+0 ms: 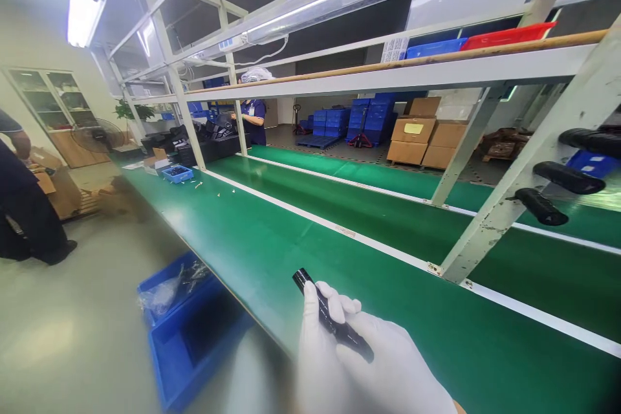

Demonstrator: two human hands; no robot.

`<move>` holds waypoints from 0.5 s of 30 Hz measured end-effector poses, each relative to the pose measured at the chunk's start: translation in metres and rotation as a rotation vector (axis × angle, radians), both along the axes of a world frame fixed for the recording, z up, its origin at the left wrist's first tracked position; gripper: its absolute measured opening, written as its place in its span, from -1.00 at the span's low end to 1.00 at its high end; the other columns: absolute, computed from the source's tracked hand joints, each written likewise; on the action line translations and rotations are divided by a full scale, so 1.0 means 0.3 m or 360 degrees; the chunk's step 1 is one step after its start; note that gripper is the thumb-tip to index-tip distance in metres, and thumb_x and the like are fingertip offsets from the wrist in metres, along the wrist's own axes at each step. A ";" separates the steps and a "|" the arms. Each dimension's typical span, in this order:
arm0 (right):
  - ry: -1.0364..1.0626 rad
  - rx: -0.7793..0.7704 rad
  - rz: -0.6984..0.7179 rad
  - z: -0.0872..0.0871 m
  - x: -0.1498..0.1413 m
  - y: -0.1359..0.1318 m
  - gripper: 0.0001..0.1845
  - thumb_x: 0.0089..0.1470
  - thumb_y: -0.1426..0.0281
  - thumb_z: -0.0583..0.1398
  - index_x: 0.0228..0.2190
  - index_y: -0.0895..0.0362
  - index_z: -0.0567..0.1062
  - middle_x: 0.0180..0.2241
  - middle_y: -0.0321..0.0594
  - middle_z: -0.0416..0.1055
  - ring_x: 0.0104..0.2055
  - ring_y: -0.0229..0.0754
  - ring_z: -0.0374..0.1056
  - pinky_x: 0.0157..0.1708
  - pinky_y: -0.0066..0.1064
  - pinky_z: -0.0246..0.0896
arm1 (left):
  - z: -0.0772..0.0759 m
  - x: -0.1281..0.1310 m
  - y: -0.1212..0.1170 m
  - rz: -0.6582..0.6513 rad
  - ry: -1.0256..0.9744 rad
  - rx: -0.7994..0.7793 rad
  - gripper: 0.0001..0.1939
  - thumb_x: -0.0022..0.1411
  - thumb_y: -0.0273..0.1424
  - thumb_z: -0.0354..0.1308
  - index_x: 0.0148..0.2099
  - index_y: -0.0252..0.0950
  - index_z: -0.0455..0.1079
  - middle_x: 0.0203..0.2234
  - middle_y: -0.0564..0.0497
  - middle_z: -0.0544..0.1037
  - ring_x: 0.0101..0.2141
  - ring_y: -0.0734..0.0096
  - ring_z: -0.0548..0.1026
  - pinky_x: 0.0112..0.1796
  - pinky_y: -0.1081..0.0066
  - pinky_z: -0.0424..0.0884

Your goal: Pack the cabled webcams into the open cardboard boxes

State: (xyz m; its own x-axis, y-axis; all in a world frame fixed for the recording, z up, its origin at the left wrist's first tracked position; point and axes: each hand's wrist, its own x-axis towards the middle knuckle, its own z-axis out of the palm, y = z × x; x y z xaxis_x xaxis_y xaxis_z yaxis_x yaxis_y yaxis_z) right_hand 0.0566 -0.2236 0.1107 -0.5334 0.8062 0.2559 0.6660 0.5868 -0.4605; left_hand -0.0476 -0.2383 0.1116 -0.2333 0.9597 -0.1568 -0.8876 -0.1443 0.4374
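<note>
The black tube (327,320) slanted up from between the gloved left hand (313,352) and right hand (391,346), both closed around it. Its glossy surface looked slippery, so a loosened grip could have dropped it; near the edge of the green bench (272,252), it might have rolled off toward the blue bin (162,365) or floor (101,336).

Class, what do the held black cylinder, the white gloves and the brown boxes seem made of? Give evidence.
Black cylinder: glossy plastic or coated metal; bright highlights line it, leaving which open.
White gloves: perhaps thin rubber or fine fabric, matte, fitting the fingers closely; texture is unclear.
Brown boxes: likely matte cardboard, judging by tan, flat sides.
</note>
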 end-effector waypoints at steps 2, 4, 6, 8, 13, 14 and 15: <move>0.0003 -0.0032 0.0062 0.004 0.026 0.000 -0.80 0.10 0.25 0.09 -0.42 0.01 0.49 -0.46 -0.30 0.43 -0.41 -0.15 0.37 -0.34 -0.37 0.27 | 0.007 -0.028 0.011 0.0003 -0.0044 0.0016 -0.69 0.32 -0.18 0.09 -0.06 -0.32 0.38 -0.21 -0.04 0.50 -0.30 0.41 0.47 -0.27 0.30 0.49; 0.0054 0.0007 0.0125 0.019 0.077 -0.005 -0.74 0.11 0.20 0.08 -0.48 0.05 0.45 -0.49 -0.30 0.41 -0.43 -0.18 0.34 -0.39 -0.40 0.24 | 0.020 -0.071 0.020 0.0001 -0.0103 0.0056 -0.73 0.32 -0.20 0.10 -0.14 -0.32 0.37 -0.32 0.02 0.48 -0.37 0.47 0.44 -0.32 0.36 0.47; 0.0150 0.0127 0.0111 0.058 0.152 -0.014 -0.67 0.13 0.13 0.06 -0.50 0.05 0.44 -0.51 -0.29 0.38 -0.46 -0.19 0.32 -0.42 -0.39 0.23 | 0.033 -0.122 0.026 -0.0024 -0.0185 0.0131 -0.78 0.34 -0.24 0.08 -0.27 -0.29 0.33 -0.46 0.11 0.38 -0.47 0.56 0.37 -0.35 0.43 0.43; 0.0278 0.0310 -0.0111 0.132 0.245 -0.025 -0.69 0.15 0.11 0.07 -0.46 0.02 0.44 -0.53 -0.31 0.37 -0.50 -0.19 0.30 -0.47 -0.38 0.23 | 0.034 -0.166 0.036 -0.0088 -0.0270 0.0215 -0.74 0.36 -0.28 0.05 -0.38 -0.26 0.24 -0.57 0.18 0.25 -0.55 0.61 0.28 -0.37 0.49 0.40; 0.0606 0.1523 -0.0973 0.451 0.509 0.008 -0.82 0.15 0.20 0.21 -0.21 -0.05 0.47 -0.22 -0.27 0.52 -0.18 -0.08 0.46 -0.12 -0.25 0.35 | -0.030 -0.149 0.093 -0.0468 -0.0318 0.0114 -0.75 0.25 -0.24 0.18 -0.41 -0.22 0.25 -0.67 0.21 0.19 -0.61 0.57 0.25 -0.43 0.47 0.44; 0.0528 0.1815 -0.1079 0.524 0.565 0.034 -0.75 0.11 0.19 0.27 -0.17 -0.01 0.48 -0.19 -0.26 0.54 -0.15 -0.08 0.46 -0.06 -0.26 0.32 | -0.046 -0.122 0.101 -0.0563 -0.0285 0.0070 -0.77 0.22 -0.25 0.21 -0.40 -0.20 0.29 -0.68 0.20 0.20 -0.61 0.56 0.26 -0.42 0.46 0.46; 0.0367 0.2040 -0.1165 0.594 0.621 0.067 -0.68 0.10 0.19 0.29 -0.12 0.03 0.49 -0.15 -0.23 0.54 -0.15 -0.12 0.46 -0.06 -0.31 0.31 | -0.060 -0.089 0.106 -0.0649 -0.0247 0.0041 -0.80 0.20 -0.26 0.23 -0.40 -0.18 0.32 -0.69 0.20 0.21 -0.62 0.55 0.26 -0.41 0.45 0.47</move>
